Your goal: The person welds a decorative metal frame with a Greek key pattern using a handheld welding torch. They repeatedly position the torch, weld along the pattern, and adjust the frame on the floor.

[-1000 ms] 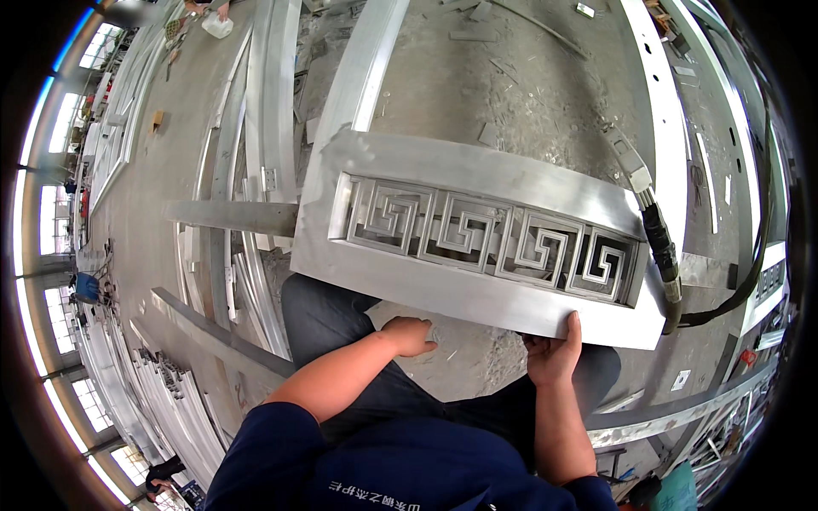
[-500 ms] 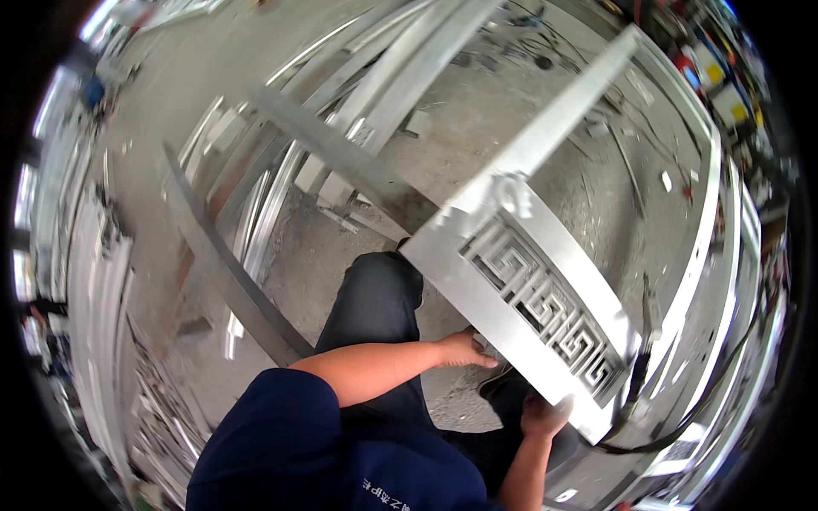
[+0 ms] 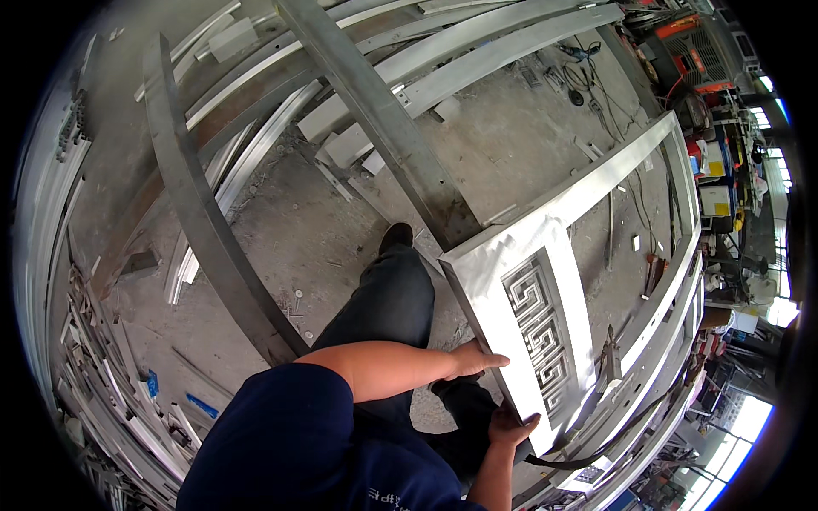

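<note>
A silver metal frame [image 3: 477, 289] lies tilted in front of me to the right, with a Greek-key fretwork panel [image 3: 537, 328] set between its bars near my end. My left hand [image 3: 471, 359] grips the near edge of the frame's wide bar, its thumb on top and the other fingers partly hidden. Closer to the corner, my right hand [image 3: 509, 427] is wrapped round the same edge, thumb on the upper face. The frame's left corner meets the end of a dark steel beam [image 3: 379, 123], apparently resting on it.
A second steel beam [image 3: 200, 200] runs along my left. Long aluminium profiles [image 3: 51, 221] and loose metal strips [image 3: 128, 409] are stacked at the far left. Cables [image 3: 588, 81] lie on the concrete floor beyond the frame. A dark cable [image 3: 579, 462] passes near my right hand. Equipment lines the right.
My left hand has come onto the frame's edge, from just beside it. The frame sits lower and more steeply angled in the view, which has also shifted. My right hand keeps its hold.
</note>
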`<state>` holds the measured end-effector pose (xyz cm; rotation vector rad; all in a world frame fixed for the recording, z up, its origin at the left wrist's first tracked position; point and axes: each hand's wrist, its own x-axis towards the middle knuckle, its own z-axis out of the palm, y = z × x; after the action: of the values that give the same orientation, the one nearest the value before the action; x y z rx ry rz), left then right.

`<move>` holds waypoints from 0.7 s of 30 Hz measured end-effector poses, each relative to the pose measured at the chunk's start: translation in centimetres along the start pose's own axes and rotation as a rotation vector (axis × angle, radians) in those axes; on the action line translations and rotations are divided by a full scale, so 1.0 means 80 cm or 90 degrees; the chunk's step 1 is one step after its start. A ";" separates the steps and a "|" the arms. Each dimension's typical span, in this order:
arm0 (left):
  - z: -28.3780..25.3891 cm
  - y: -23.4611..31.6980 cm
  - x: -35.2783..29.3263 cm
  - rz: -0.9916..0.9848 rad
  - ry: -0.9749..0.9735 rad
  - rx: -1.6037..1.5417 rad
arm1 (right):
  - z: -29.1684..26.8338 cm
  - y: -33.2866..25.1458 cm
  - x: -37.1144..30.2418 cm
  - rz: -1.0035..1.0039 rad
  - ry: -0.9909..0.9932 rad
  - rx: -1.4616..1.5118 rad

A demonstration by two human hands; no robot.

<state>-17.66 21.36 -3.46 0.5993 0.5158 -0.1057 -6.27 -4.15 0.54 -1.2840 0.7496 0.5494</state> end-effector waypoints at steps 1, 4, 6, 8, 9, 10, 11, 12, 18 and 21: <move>-0.001 0.002 -0.002 0.020 0.001 0.011 | 0.001 0.002 0.000 0.000 0.006 0.000; -0.002 0.006 -0.003 0.008 0.009 0.006 | 0.000 0.006 0.002 -0.006 0.003 0.005; -0.001 0.008 -0.002 -0.020 0.014 0.001 | -0.002 0.005 0.005 0.002 0.007 0.006; 0.000 0.003 0.000 -0.034 0.014 0.003 | 0.001 0.006 0.004 0.002 0.006 0.008; -0.001 -0.001 0.004 -0.032 0.010 0.007 | 0.002 0.006 0.003 -0.001 0.008 0.010; -0.004 -0.006 0.008 -0.027 0.008 0.012 | 0.007 0.006 0.000 -0.005 0.008 0.013; -0.006 -0.011 0.012 -0.011 0.009 0.018 | 0.008 0.006 -0.001 -0.009 0.006 0.015; -0.006 -0.016 0.016 0.006 0.010 0.024 | 0.005 0.006 0.002 -0.009 0.005 0.011; -0.008 -0.021 0.025 -0.012 0.004 0.040 | -0.003 0.007 0.011 -0.002 -0.010 0.024; -0.007 -0.021 0.025 -0.004 0.019 0.070 | -0.014 0.006 0.021 0.013 -0.031 0.022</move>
<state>-16.59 20.36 -5.68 0.7082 0.5428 -0.1316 -5.77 -5.21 -1.14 -1.2279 0.7294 0.5803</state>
